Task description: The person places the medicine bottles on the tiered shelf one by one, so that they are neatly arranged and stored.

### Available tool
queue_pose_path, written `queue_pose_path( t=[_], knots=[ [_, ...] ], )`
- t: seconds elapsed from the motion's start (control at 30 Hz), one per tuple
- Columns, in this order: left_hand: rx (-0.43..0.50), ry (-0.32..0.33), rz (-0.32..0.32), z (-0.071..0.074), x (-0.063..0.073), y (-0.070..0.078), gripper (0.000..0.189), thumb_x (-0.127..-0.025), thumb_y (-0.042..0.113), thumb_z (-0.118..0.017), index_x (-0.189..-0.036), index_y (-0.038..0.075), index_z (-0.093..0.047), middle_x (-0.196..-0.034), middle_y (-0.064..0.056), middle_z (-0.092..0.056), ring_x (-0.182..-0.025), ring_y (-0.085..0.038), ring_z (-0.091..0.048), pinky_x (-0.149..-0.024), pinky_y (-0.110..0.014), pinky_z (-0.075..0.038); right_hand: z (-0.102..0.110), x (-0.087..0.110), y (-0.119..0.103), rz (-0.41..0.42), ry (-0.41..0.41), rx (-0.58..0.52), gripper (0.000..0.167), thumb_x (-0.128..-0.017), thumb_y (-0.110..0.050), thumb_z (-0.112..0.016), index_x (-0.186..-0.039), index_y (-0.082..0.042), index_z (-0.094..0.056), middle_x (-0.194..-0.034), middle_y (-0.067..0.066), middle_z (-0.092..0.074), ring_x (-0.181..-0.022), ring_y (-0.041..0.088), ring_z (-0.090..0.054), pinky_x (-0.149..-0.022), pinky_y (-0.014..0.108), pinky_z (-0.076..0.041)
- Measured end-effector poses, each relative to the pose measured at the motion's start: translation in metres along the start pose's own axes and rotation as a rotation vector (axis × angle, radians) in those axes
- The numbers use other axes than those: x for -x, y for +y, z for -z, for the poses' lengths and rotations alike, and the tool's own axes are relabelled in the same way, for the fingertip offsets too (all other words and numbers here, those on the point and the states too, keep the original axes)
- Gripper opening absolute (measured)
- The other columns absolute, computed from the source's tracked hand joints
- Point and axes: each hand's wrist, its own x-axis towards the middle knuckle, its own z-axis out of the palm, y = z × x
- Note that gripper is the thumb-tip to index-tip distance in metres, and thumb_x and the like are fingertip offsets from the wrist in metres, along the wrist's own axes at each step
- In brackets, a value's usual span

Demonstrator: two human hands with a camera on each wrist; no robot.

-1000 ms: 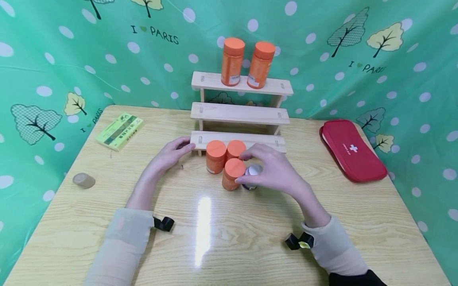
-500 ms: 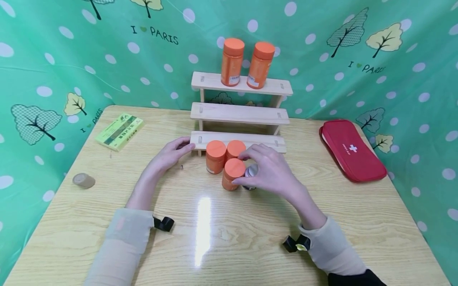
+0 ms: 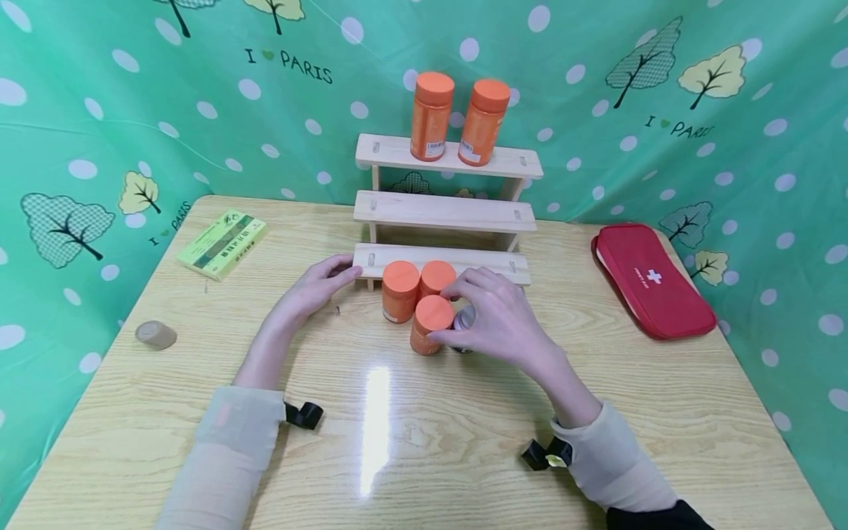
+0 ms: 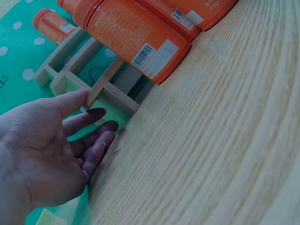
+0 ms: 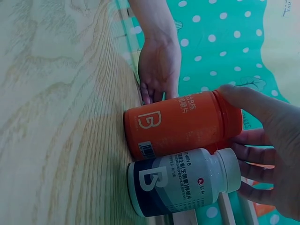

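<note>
My right hand (image 3: 497, 313) grips the front orange bottle (image 3: 430, 324) near its lid, with the thumb on the near side and the fingers round the far side. Right against that bottle, under the palm, stands a white-capped bottle (image 5: 185, 182) with a dark blue and grey label, largely covered in the head view. Two more orange bottles, left (image 3: 400, 291) and rear (image 3: 437, 274), stand close behind it. My left hand (image 3: 318, 283) touches the left end of the lowest shelf of a wooden three-step rack (image 3: 440, 210), thumb tip at the board's corner, other fingers loosely bent.
On the rack's top step stand two orange bottles, left (image 3: 431, 118) and right (image 3: 483, 124). A green-yellow box (image 3: 223, 244) and a small beige cylinder (image 3: 155, 335) lie at the left. A red first-aid pouch (image 3: 652, 280) lies at the right. Patterned green cloth (image 3: 265, 118) surrounds the table.
My right hand has shifted slightly left, its thumb further across the front orange bottle and its palm covering more of the white-capped bottle. The left hand stays at the rack.
</note>
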Motion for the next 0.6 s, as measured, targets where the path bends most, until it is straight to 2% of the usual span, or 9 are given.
queue_pose_path(
  t=[0.2, 0.33, 0.6],
  knots=[
    [-0.012, 0.001, -0.004, -0.001, 0.0, 0.0, 0.062, -0.106, 0.043, -0.055, -0.155, 0.007, -0.041, -0.16, -0.019, -0.043, -0.152, -0.038, -0.036, -0.128, -0.055, -0.027, 0.005, 0.0, 0.0, -0.024, -0.024, -0.069, 0.047, -0.073, -0.051, -0.088, -0.106, -0.021, -0.075, -0.102, -0.007, -0.068, -0.1, 0.012, -0.061, -0.087, 0.034, -0.055],
    [-0.016, 0.002, -0.007, -0.002, -0.001, 0.0, 0.063, -0.106, 0.043, -0.055, -0.155, 0.007, -0.041, -0.16, -0.02, -0.042, -0.151, -0.038, -0.036, -0.128, -0.055, -0.027, 0.014, 0.0, -0.001, -0.045, -0.016, -0.175, 0.047, -0.074, -0.046, -0.089, -0.111, -0.021, -0.074, -0.107, -0.008, -0.068, -0.104, 0.01, -0.063, -0.094, 0.036, -0.055],
    [-0.015, 0.011, 0.011, -0.001, 0.001, 0.002, 0.064, -0.105, 0.043, -0.056, -0.156, 0.007, -0.04, -0.161, -0.02, -0.041, -0.152, -0.039, -0.035, -0.128, -0.055, -0.026, 0.042, -0.011, -0.002, -0.017, 0.0, -0.374, 0.046, -0.078, -0.03, -0.091, -0.117, -0.017, -0.071, -0.114, -0.006, -0.07, -0.108, 0.013, -0.067, -0.098, 0.038, -0.056]
  ],
)
